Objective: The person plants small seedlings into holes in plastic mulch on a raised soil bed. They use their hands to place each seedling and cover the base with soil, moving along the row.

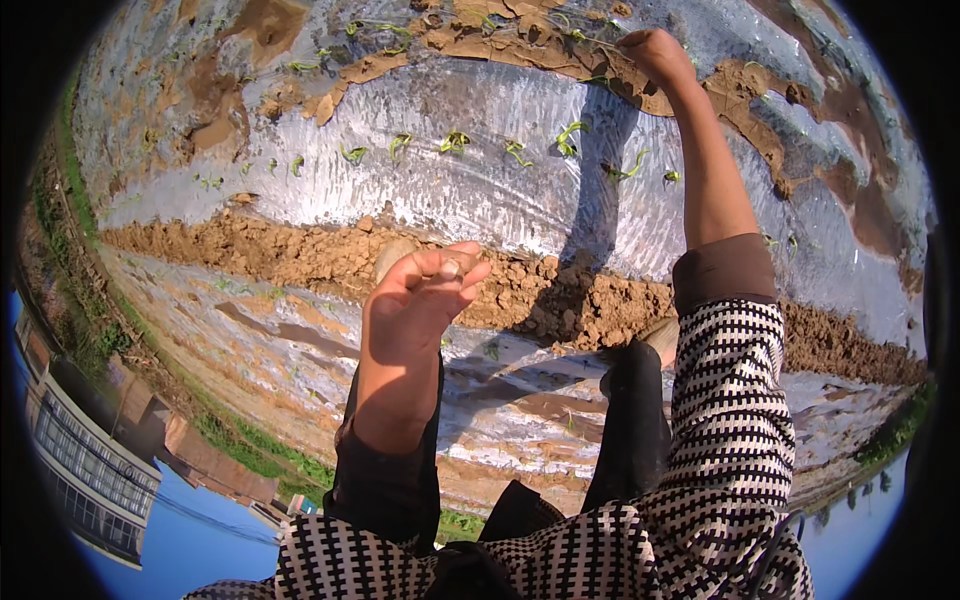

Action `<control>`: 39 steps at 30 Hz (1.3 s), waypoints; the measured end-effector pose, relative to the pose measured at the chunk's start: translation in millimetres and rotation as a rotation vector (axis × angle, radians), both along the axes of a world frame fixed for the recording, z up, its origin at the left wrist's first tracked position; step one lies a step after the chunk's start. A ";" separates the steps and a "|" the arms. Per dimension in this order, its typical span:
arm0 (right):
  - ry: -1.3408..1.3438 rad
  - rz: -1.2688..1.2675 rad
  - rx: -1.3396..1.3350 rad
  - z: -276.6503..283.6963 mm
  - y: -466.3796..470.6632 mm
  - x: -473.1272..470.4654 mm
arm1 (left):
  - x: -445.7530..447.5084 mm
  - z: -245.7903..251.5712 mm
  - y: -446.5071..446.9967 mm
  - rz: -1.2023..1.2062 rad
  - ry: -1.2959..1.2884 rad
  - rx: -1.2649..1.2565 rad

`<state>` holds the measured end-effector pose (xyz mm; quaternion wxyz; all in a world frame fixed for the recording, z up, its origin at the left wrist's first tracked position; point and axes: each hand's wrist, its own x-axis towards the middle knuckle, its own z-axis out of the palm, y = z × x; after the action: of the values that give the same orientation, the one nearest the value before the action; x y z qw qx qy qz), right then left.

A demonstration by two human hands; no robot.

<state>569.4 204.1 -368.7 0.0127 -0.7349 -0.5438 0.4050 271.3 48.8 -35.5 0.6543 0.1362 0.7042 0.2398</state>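
Observation:
My right hand (660, 58) reaches out over the far side of a raised bed covered in plastic mulch film (495, 97). Its fingers are pinched around the end of a thin pale stalk (600, 42), which runs left toward a small green seedling (576, 34). Closer to my body, my left hand (424, 289) hangs above the soil furrow (315, 251), palm turned up. The left thumb bends against the curled fingers; whether something small is between them cannot be made out. A row of limp green seedlings (454, 142) pokes through the film between the two hands.
Dry soil (517, 49) lies in a strip along the bed's far edge. Muddy puddles (214, 133) stand at the upper left. Behind my dark-trousered legs (636, 420) lies another film-covered bed (525, 450). A building (90, 465) and grassy verge (240, 446) border the field.

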 end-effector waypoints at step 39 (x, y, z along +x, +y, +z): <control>0.891 -0.614 -0.168 36.0 -52.1 -2.8 | 11.5 2.9 4.9 -0.089 -0.016 -0.034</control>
<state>566.6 152.0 -332.7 0.3007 -0.6156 -0.2120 0.6969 282.8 53.7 -32.6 0.6721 0.1545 0.6961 0.1997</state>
